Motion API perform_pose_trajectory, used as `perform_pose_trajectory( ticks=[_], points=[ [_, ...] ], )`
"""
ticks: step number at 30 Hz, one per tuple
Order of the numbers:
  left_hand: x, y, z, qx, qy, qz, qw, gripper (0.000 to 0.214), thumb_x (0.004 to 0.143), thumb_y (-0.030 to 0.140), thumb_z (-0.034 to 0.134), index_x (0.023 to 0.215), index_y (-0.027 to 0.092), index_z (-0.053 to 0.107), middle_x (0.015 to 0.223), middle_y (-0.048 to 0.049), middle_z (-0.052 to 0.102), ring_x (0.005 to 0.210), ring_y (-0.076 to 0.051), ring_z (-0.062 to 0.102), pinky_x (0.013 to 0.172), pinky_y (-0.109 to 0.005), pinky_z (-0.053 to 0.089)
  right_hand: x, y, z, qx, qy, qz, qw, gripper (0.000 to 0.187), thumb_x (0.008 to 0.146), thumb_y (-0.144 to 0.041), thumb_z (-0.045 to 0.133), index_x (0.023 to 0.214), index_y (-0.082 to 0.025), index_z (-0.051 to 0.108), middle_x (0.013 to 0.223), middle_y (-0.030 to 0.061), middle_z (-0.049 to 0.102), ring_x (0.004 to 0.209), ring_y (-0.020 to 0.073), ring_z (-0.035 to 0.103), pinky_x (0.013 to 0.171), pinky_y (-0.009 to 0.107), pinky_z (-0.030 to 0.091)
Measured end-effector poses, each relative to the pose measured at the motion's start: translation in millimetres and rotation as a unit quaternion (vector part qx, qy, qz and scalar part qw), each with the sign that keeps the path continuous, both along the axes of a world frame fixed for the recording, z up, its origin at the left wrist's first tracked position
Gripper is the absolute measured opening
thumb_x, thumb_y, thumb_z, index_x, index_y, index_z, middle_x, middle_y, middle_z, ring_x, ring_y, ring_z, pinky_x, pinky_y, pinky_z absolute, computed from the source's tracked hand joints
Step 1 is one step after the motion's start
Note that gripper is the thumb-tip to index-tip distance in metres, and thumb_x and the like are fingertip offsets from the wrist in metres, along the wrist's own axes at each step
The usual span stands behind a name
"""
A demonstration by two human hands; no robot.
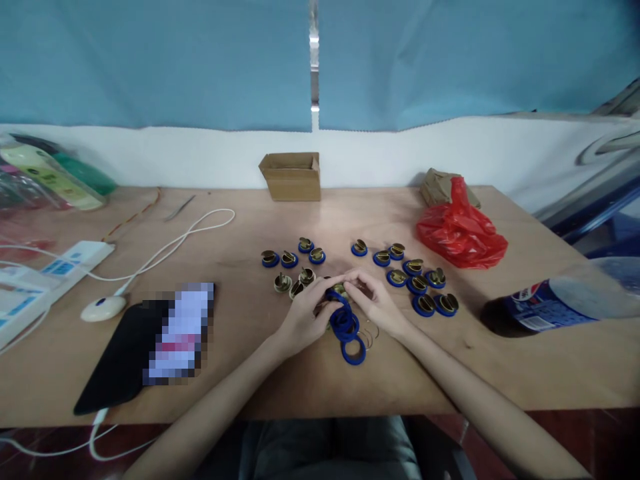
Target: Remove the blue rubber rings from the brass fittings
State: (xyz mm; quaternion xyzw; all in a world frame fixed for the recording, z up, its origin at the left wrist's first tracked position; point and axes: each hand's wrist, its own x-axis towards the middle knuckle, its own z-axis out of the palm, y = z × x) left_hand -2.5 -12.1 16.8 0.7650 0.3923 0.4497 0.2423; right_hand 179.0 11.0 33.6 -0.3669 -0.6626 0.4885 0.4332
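Note:
My left hand [306,315] and my right hand [376,303] meet over the middle of the wooden table [250,373]. Both are pinched together on a small brass part with a blue ring [339,291]. Just below them lies a pile of loose blue rings [349,332]. Bare brass parts [293,282] sit left of my hands. Several brass parts fitted with blue rings [419,280] are spread to the right, and more [293,254] lie farther back on the left.
A small cardboard box [293,175] stands at the back edge. A red plastic bag [460,230] lies at the right rear, a blue-labelled bottle [545,308] on its side at the right. A phone [150,343], a white cable [165,250] and a power strip [50,273] occupy the left.

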Motion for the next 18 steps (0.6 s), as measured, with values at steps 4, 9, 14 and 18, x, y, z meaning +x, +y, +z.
perform_pose_trajectory(
  ticks=[4, 9, 14, 18],
  points=[
    [-1.1, 0.1, -1.4, -0.004, -0.038, 0.025, 0.999, 0.041, 0.091, 0.017, 0.063, 0.131, 0.023, 0.055, 0.113, -0.0081, 0.066, 0.103, -0.019, 0.065, 0.079, -0.029, 0.060, 1.0, -0.4, 4.1, -0.037, 0.010, -0.001, 0.999, 0.028, 0.093, -0.049, 0.061, 0.087, -0.021, 0.057, 0.078, -0.0014, 0.053, 0.072, 0.0144, 0.053, 0.068, 0.028, 0.046],
    [-2.2, 0.7, 0.8, 0.010, -0.061, 0.023, 0.998, 0.024, 0.093, 0.020, 0.062, 0.116, 0.022, 0.061, 0.112, -0.0093, 0.061, 0.104, -0.019, 0.065, 0.078, -0.031, 0.063, 3.2, -1.3, 7.2, -0.098, 0.020, 0.006, 0.995, 0.037, 0.089, -0.056, 0.064, 0.081, -0.021, 0.053, 0.069, -0.0035, 0.050, 0.064, 0.0132, 0.051, 0.063, 0.027, 0.046],
    [-0.3, 0.9, 2.1, 0.060, -0.023, 0.025, 0.998, 0.039, 0.082, 0.027, 0.078, 0.117, 0.022, 0.061, 0.115, -0.0088, 0.061, 0.106, -0.021, 0.067, 0.088, -0.038, 0.063, 2.9, -1.7, 5.3, -0.107, 0.028, 0.017, 0.994, 0.043, 0.087, -0.062, 0.063, 0.080, -0.021, 0.052, 0.067, -0.0043, 0.048, 0.061, 0.0125, 0.049, 0.060, 0.027, 0.044],
    [3.4, -0.6, 0.6, 0.084, -0.024, 0.048, 0.995, 0.038, 0.083, 0.021, 0.075, 0.118, 0.021, 0.060, 0.114, -0.0084, 0.062, 0.105, -0.020, 0.068, 0.090, -0.037, 0.064, 1.4, -3.2, 6.3, -0.110, 0.027, 0.015, 0.993, 0.043, 0.087, -0.063, 0.063, 0.081, -0.022, 0.051, 0.068, -0.0044, 0.048, 0.060, 0.0122, 0.047, 0.060, 0.027, 0.042]
  ],
)
